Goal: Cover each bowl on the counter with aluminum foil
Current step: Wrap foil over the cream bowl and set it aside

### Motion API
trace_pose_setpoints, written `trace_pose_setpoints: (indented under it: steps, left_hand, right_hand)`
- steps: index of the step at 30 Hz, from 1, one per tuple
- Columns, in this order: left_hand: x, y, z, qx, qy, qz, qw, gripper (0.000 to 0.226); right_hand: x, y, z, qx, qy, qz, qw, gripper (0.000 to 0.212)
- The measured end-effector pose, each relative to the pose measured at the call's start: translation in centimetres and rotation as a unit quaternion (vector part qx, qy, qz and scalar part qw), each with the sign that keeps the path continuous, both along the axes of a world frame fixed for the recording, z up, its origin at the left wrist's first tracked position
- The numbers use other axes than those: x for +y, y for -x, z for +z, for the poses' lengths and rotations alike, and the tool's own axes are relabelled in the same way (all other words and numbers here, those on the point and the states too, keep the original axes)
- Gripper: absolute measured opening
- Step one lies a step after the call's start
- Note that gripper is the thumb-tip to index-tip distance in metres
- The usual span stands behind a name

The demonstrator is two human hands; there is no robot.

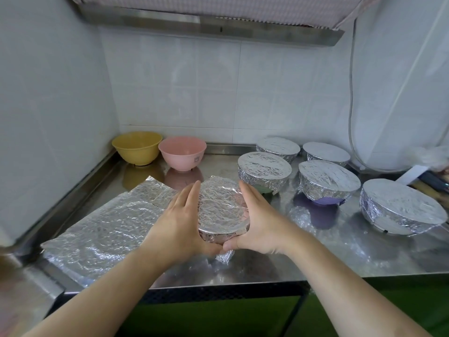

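Two bare forearms reach in over the steel counter [315, 251], and the left hand [179, 224] and right hand [262, 222] are cupped round the bowl in the middle [221, 210], one on each side. Fingers lie straight along the foil sides, thumbs meeting at the near edge and pressing the wrap down under the rim. The top is already skinned over in crinkled foil, with a small loose tail [224, 256] sticking out below the thumbs, so I'd say this one is in its last moments of shaping. Off to the person's right, five bowls stand finished: the nearest covered bowl [264, 170], the one showing a purple base [328, 182], the big one at the far right [398, 210], and two at the back [278, 147] [325, 153]. To the left, against the wall, the yellow bowl [137, 147] and the pink bowl [182, 155] sit open and untouched, side by side. The spare foil sheets [102, 224] lie flat just left of the working bowl, ready. By my count that's five done, one nearly there, two left, so we're well past halfway.
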State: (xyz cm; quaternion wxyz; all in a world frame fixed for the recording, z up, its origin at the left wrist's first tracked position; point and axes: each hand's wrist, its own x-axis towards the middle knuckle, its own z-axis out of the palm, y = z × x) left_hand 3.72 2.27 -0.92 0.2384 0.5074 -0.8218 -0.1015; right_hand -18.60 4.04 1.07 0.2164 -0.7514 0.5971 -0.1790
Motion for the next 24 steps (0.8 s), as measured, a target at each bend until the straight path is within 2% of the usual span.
trace_pose_setpoints:
  steps: [9, 12, 14, 15, 17, 20, 22, 24]
  left_hand:
    - [-0.3, -0.3, 0.5, -0.058, -0.017, -0.006, 0.998, 0.162]
    - [-0.2, -0.9, 1.2, -0.064, -0.084, -0.02, 0.994, 0.169]
    - [0.0, -1.6, 2.1, -0.033, -0.145, -0.042, 0.988, 0.172]
    - [0.1, -1.9, 2.6, -0.003, -0.159, -0.046, 0.986, 0.166]
    - [0.3, -1.8, 3.4, 0.058, -0.142, -0.033, 0.988, 0.142]
    - [0.9, 0.1, 2.9, 0.074, -0.049, 0.01, 0.996, 0.101]
    - [1.3, 1.4, 1.8, 0.037, -0.024, 0.018, 0.999, 0.103]
    - [1.5, 1.9, 0.6, -0.013, -0.008, 0.023, 1.0, 0.112]
  right_hand:
    - [0.4, -0.1, 0.1, 0.04, 0.022, 0.0, 0.999, 0.15]
    - [0.1, 0.5, 0.5, 0.058, -0.022, 0.024, 0.998, 0.155]
    - [-0.2, 1.1, 1.1, 0.033, -0.069, 0.04, 0.996, 0.151]
    - [-0.3, 1.3, 1.5, -0.009, -0.079, 0.036, 0.996, 0.145]
    - [-0.6, 1.1, 2.3, -0.092, -0.068, -0.007, 0.993, 0.126]
    - [-1.2, -0.3, 2.4, -0.099, -0.005, -0.039, 0.994, 0.076]
    - [-1.4, -1.5, 2.1, -0.055, 0.005, -0.03, 0.998, 0.065]
    - [-1.7, -2.2, 1.5, -0.005, 0.018, -0.032, 0.999, 0.064]
